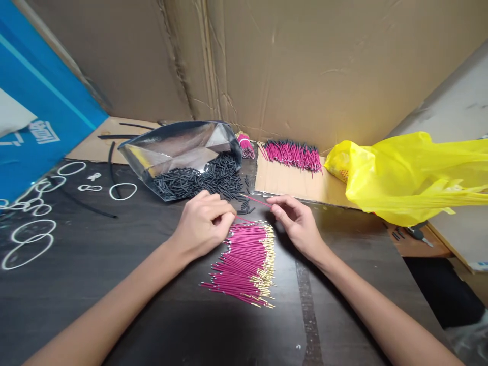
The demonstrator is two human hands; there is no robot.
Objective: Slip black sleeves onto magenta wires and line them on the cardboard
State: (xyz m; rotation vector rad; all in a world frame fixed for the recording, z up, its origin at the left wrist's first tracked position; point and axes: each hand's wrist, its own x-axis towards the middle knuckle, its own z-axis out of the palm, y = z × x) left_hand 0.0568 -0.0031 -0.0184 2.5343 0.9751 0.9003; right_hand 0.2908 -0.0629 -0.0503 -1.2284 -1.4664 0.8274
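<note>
A pile of pink wires (242, 254) with gold ends on the right and silvery tips on the left lies on the dark table. Just above it, my right hand (299, 226) pinches one pink wire (257, 201) that points left. My left hand (204, 223) is closed at the pile's upper left, with a pink wire (245, 219) reaching right from its thumb and finger. Behind my left hand, an open silvery bag (179, 145) holds many short black tubes (198, 178). A few loose black tubes (246, 206) lie between my hands.
More pink wires with black ends (293, 155) rest on a cardboard sheet (293, 182) at the back. A banded bundle (246, 145) stands beside the bag. On the right is a yellow plastic bag (404, 178); white rubber bands (34, 231) lie on the left. A cardboard wall (305, 66) rises behind.
</note>
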